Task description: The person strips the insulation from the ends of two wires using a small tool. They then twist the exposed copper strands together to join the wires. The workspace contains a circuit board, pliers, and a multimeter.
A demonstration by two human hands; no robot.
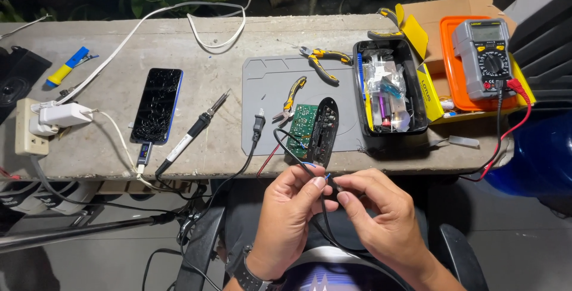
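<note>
**Wire ends pinched over the lap**

Fine handwork on a lead, judged mid-step: both hands raised at 6 o'clock of the view, just below the worktop (179, 47) edge. Left hand (292, 204) closed on the black wire (322, 207), thumb and forefinger pressed together round it near its free end. Right hand (375, 207) at 3 o'clock of the left, fingers (348, 198) likewise pinched shut on the same lead's end, the two pinches nearly touching.

Black wire thin, sheathed and limp, dropping in a loop toward the lap at 6 o'clock. Short blue tip (328, 175) poking up between the two pinches; whether bare metal shows there, too small to tell. More thin leads, one of them red, trailing up at 12 o'clock to the green circuit board (302, 125) with its black oval panel (325, 127), both on the grey mat (268, 82).

Probably a matter of steady fingertips from here: firm hold close to the end, slack kept in the lead so the board is not tugged off the mat.

Within reach: yellow-handled pliers (292, 97) at 11 o'clock of the board, soldering iron (190, 133) at 9 o'clock, multimeter (485, 55) far off at 2 o'clock.
</note>
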